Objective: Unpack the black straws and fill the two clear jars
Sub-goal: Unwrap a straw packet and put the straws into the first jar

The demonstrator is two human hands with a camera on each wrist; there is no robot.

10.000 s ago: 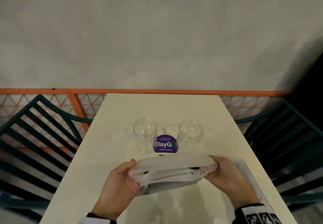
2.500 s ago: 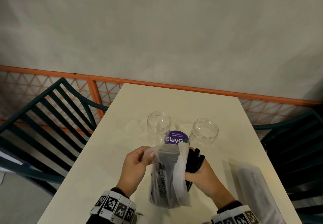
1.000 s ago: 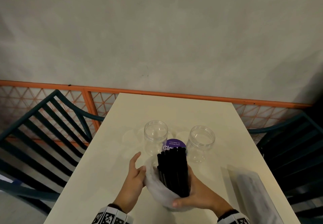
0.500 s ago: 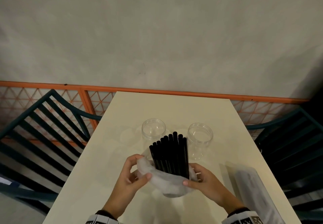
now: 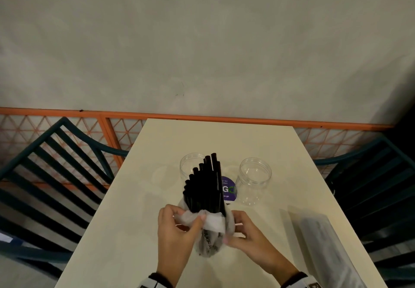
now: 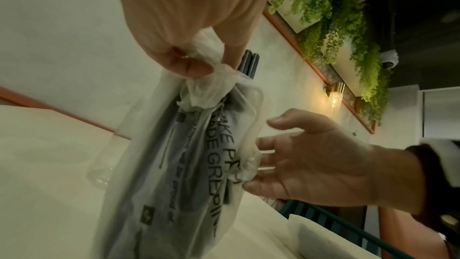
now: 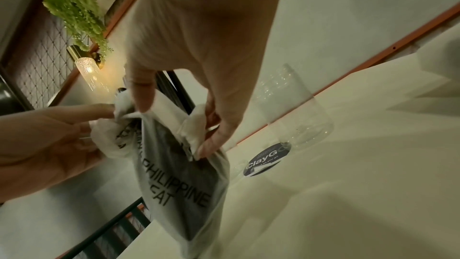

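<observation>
The black straws (image 5: 205,186) stood upright as one bundle near the front of the table (image 5: 280,153), their upper half already free and their lower half inside the bunched plastic bag (image 5: 210,233); I think the bundle was kept standing so that the bag could be pushed down around it without the straws scattering. The left hand (image 5: 177,227) pinched the gathered rim of the bag between the thumb and the curled fingers. The right hand (image 5: 244,231) was at the other side of the bag; its fingers were partly bent and pinched a fold of plastic there, probably to pull this side down evenly. Both hands held only the bag, not the straws. Behind the bundle the two clear jars, the left jar (image 5: 190,166) and the right jar (image 5: 254,180), stood open and with nothing inside, well within reach, with a round purple sticker (image 5: 229,190) on the table between them. A second packet (image 5: 323,242), flat and wrapped, lay at the right edge of the table, apart from the hands. Dark slatted chairs (image 5: 56,175) stood at both sides.
</observation>
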